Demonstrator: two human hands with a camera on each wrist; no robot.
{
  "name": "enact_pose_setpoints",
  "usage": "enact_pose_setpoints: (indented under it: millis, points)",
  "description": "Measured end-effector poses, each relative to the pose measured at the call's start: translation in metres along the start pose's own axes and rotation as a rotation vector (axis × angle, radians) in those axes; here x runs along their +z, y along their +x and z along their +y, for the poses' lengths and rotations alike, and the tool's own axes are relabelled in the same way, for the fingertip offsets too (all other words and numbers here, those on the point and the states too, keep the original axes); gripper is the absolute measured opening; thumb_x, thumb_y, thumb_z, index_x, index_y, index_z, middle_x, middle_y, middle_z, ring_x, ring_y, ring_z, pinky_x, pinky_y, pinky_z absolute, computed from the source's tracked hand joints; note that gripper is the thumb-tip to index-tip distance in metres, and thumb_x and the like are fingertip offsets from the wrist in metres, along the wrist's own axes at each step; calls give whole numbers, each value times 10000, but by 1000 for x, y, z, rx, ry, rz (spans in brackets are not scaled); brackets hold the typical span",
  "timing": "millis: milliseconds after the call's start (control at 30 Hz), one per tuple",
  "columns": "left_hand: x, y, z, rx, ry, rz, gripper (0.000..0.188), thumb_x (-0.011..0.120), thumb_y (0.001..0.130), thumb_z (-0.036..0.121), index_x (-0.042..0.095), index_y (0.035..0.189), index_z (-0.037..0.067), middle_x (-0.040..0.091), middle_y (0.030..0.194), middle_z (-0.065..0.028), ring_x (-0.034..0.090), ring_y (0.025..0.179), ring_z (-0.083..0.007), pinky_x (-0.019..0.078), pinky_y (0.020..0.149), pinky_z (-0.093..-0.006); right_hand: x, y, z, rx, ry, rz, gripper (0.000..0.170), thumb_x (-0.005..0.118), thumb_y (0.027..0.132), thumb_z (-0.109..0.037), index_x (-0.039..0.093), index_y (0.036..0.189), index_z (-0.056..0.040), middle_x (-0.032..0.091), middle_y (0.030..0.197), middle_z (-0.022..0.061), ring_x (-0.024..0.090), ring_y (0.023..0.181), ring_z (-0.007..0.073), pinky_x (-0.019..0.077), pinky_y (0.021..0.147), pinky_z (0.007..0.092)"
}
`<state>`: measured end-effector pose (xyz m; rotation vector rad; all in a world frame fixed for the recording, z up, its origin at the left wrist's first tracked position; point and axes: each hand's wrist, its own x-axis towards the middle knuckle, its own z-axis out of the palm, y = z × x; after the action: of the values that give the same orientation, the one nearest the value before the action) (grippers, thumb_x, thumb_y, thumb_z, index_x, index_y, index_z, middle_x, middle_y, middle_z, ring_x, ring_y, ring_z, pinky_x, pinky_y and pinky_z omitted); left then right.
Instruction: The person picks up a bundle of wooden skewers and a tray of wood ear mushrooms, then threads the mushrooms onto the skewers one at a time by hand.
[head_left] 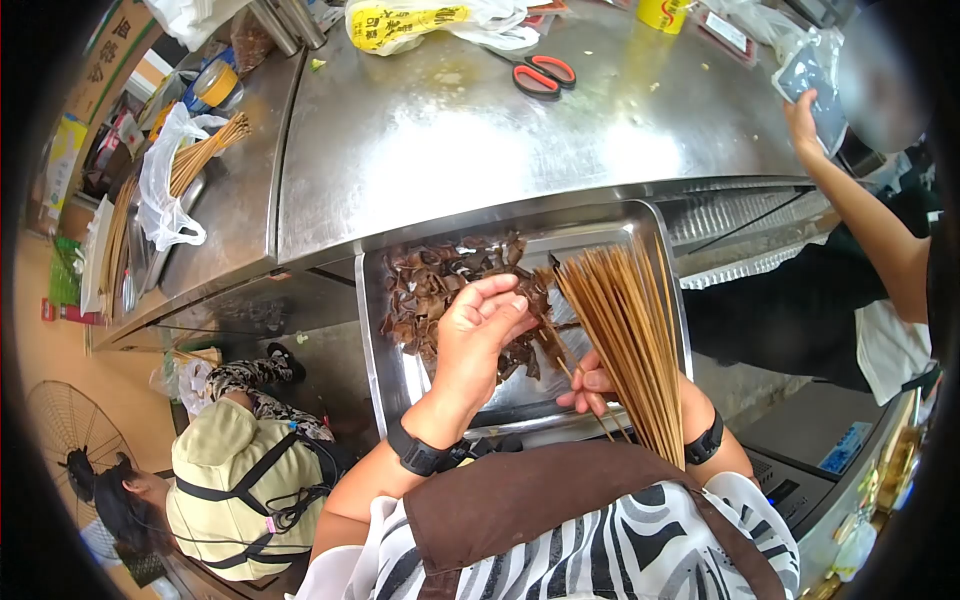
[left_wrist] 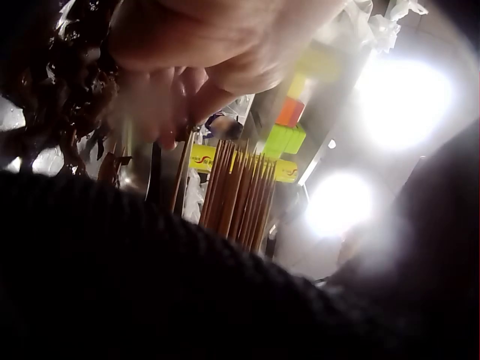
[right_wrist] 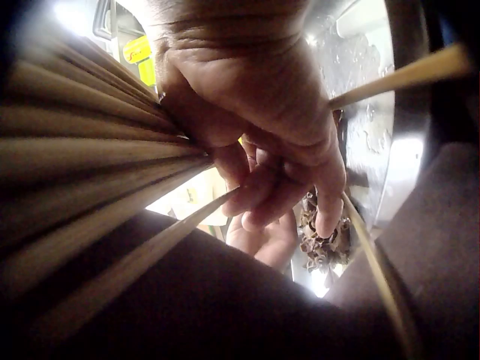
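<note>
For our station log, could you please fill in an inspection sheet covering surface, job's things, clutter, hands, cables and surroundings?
Surface: steel table, shiny, with small scraps.
Job's things: metal tray holding dark brown pieces; bundle of wooden sticks.
Clutter: red-and-black scissors and a yellow-printed plastic bag on the table.
Hands: right hand holds the sticks; left hand is over the tray, whether it pinches anything is unclear.
Cables: looped dark cord, apparently, on a second person's back.
Surroundings: that second person and a fan at picture left; another person's hand holding a packet at picture right.
</note>
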<state>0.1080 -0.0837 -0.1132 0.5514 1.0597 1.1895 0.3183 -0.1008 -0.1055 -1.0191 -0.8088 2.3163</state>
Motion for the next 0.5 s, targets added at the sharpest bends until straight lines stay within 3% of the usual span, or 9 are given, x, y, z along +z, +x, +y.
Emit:
enact_pose_setpoints:
  millis: [167,500]
  points:
    - [1,2,3,11,-91,19,263,562,886,79,515,1132,-3,633,1040,-88,612,948,-171,474,868,-359,3,0,-2,4,-3,15,173,648,853,-126,598,889,36,591,683,85,625,697,199,485,910,444]
    - [-4,11,-3,-15,-136,10,172,576,891,90,548,1055,47,649,982,-71,634,893,-177,491,820,-344,1,2,1,21,26,19,168,649,851,-123,600,886,34,587,663,89,629,704,207,485,911,442]
